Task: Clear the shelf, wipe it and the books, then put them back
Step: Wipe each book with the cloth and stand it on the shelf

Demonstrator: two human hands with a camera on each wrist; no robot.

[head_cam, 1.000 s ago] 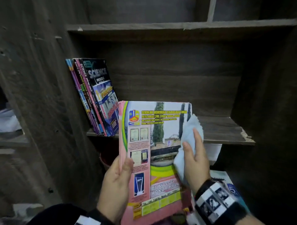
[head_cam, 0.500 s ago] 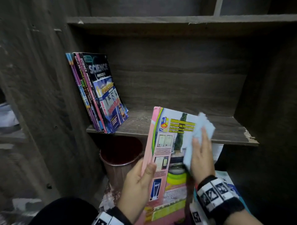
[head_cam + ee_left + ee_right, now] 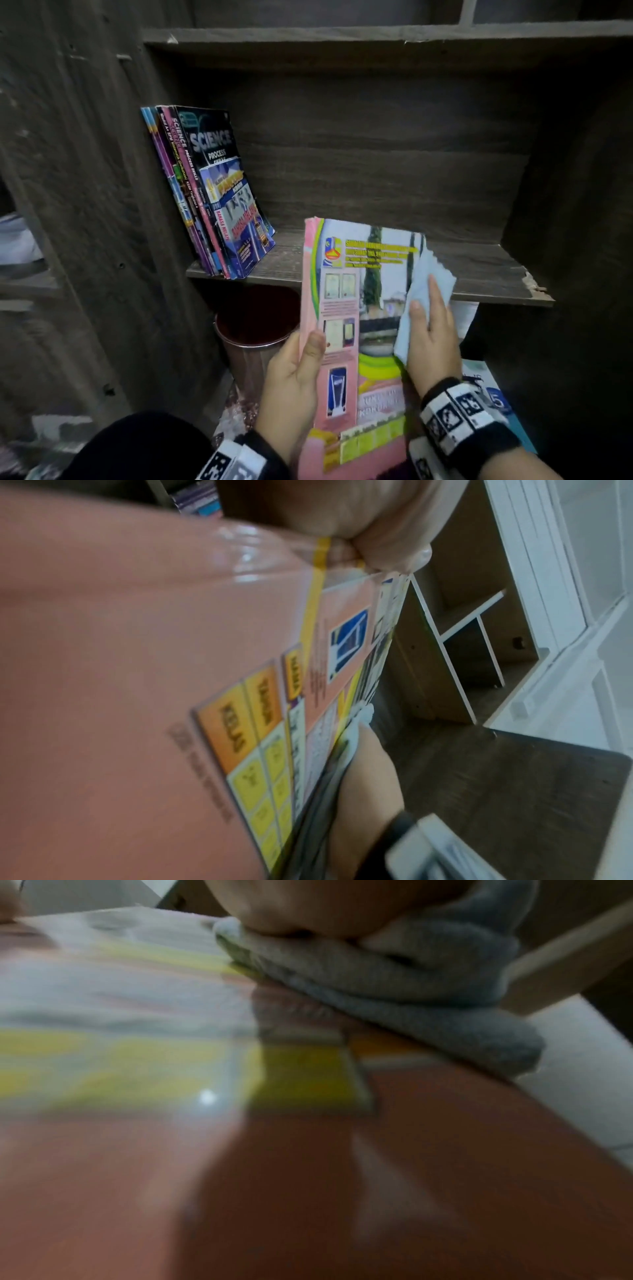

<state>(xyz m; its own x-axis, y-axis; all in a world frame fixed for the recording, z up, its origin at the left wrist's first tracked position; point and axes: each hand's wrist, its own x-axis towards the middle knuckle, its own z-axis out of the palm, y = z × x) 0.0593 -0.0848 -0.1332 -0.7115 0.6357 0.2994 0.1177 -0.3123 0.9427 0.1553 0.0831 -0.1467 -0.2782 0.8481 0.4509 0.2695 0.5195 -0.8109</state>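
Nearest the camera, the left hand (image 3: 291, 387) grips the pink logbook (image 3: 356, 342) by its left edge, thumb curled over the front cover and the other fingers hidden behind it. The book stands nearly upright in front of the shelf, its glossy cover facing the person (the lower title is only partly readable). In the left wrist view the same cover (image 3: 137, 696) fills most of the picture, pink with yellow and orange boxes near its lower edge.

On the book's right side the right hand (image 3: 431, 339) lies flat, fingers straight, pressing a light blue cloth (image 3: 423, 287) against the cover. The right wrist view shows the cloth (image 3: 428, 993) folded and squeezed between the fingers and the cover's edge, though that picture is blurred.

Below the right wrist, part of a blue-and-white book (image 3: 496, 397) shows, partly hidden. To the left, beneath the shelf, stands a reddish-brown metal bin (image 3: 253, 329).

Further back, the dark wooden shelf board (image 3: 479, 274) has a chipped front corner at its right end. At its left end a row of workbooks (image 3: 212, 195) leans against the side wall, the front one titled "Science Process Skills", with a smaller blue book propped before it.
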